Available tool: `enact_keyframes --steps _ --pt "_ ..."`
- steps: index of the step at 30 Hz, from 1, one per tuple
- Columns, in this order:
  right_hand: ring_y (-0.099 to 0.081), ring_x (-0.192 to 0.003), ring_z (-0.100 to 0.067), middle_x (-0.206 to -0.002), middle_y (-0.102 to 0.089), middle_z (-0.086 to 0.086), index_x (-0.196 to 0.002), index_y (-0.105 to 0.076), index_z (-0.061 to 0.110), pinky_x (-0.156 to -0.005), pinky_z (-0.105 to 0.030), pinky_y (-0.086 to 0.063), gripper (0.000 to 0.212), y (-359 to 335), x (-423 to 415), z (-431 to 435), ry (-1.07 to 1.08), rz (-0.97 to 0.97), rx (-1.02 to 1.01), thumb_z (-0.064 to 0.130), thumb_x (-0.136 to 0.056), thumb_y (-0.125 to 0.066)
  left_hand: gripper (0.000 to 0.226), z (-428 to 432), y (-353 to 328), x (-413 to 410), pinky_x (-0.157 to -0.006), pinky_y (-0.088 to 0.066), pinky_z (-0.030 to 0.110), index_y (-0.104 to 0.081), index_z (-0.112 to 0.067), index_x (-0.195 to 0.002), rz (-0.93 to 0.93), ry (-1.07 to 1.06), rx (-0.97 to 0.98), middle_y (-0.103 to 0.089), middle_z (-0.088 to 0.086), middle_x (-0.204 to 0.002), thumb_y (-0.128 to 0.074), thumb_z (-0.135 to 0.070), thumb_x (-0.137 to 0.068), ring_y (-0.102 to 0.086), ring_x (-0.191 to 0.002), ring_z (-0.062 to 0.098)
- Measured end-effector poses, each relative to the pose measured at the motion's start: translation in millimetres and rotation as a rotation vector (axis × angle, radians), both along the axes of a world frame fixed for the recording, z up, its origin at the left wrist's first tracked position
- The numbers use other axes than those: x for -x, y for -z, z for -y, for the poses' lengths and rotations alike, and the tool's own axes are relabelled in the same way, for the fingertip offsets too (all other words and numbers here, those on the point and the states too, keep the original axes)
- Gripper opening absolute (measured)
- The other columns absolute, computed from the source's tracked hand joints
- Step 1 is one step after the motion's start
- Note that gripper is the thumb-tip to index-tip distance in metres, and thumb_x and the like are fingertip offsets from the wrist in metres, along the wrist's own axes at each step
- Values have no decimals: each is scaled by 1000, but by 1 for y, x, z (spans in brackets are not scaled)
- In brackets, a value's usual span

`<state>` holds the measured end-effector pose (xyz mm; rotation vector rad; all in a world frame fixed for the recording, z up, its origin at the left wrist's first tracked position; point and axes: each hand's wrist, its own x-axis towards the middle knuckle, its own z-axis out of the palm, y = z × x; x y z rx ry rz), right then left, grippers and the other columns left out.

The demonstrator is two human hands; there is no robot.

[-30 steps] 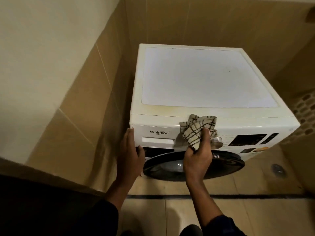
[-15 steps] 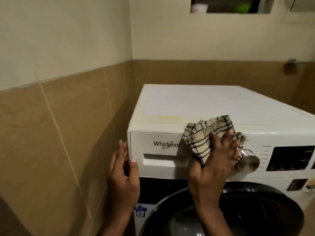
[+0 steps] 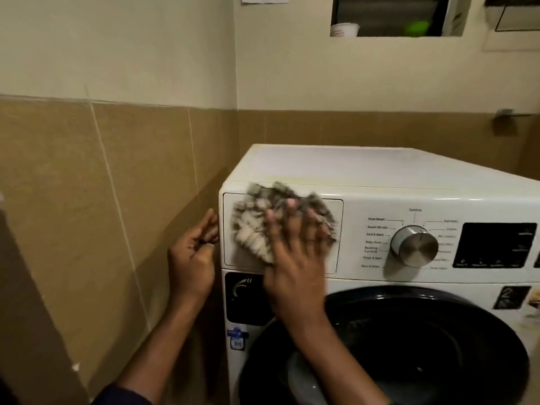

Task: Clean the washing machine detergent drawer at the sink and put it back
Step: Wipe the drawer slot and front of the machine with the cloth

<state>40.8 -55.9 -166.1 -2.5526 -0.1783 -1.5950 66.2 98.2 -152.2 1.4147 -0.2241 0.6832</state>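
Pressing the checked cloth (image 3: 257,229) flat against the face of the detergent drawer (image 3: 238,266), my right hand (image 3: 295,258) has its fingers spread wide and straight, pinning the fabric rather than gripping it. The drawer sits closed in its slot at the top left of the washing machine (image 3: 380,168), flush as far as I can see. My left hand (image 3: 193,258) is just beside the machine's left edge, fingers loosely curled and holding nothing. As I judge it, the cloth could slide out from under my flat fingers and drop toward the dark door (image 3: 409,361). A wide sweep to the right could also knock the dial (image 3: 415,245) off its setting.
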Motion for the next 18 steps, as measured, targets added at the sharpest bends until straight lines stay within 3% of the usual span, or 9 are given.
enact_keyframes --steps 2,6,8,10,12,14,18 --pt "-4 -147 -36 -159 -10 -13 -150 -28 14 -117 -55 -6 85 -1 8 31 58 18 -133 20 -68 -49 64 -4 -2 -2 -99 -51 29 -57 -17 -127 -14 20 -12 -67 0 -119 -38 24 -80 -65 -111 9" --pt "1 -147 -37 -160 -7 -14 -152 -22 10 -118 -50 4 90 -21 4 23 68 -4 -261 20 -67 -50 64 -6 -6 -2 -91 -54 23 -59 -12 -125 16 28 -35 -68 6 -118 -36 25 -78 -69 -102 9" --pt "-1 -146 -37 -159 -10 -14 -150 -27 10 -119 -50 5 85 -23 -3 -5 -31 -14 -125 25 -70 -50 55 -8 -10 -1 -86 -55 21 -67 -12 -116 25 104 9 -72 3 -108 -39 17 -78 -70 -95 5" --pt "-4 -147 -34 -158 -15 -13 -149 -31 10 -119 -47 3 78 -16 -9 -39 -135 -31 88 25 -76 -51 45 -14 -13 -3 -79 -52 16 -80 -24 -88 55 178 51 -75 -11 -87 -43 0 -79 -68 -84 0" --pt "-3 -148 -31 -159 -16 -10 -150 -28 11 -120 -45 1 72 0 -10 -60 -188 -53 207 23 -82 -49 40 -21 -10 -6 -76 -51 17 -80 -24 -71 54 248 187 -74 -10 -76 -44 -14 -85 -66 -78 0" --pt "-4 -149 -28 -159 -17 -7 -151 -28 14 -120 -44 -5 73 20 -8 -54 -200 -72 240 23 -83 -53 40 -25 -5 -7 -78 -54 23 -80 -19 -76 -24 279 288 -76 -5 -82 -44 -25 -90 -70 -82 7" --pt "-7 -148 -26 -158 -19 -6 -148 -35 17 -120 -45 -7 82 42 9 7 -79 -88 208 23 -68 -54 37 -22 -6 -4 -78 -58 26 -70 -11 -98 -88 213 94 -77 -4 -90 -44 -36 -90 -73 -87 13"
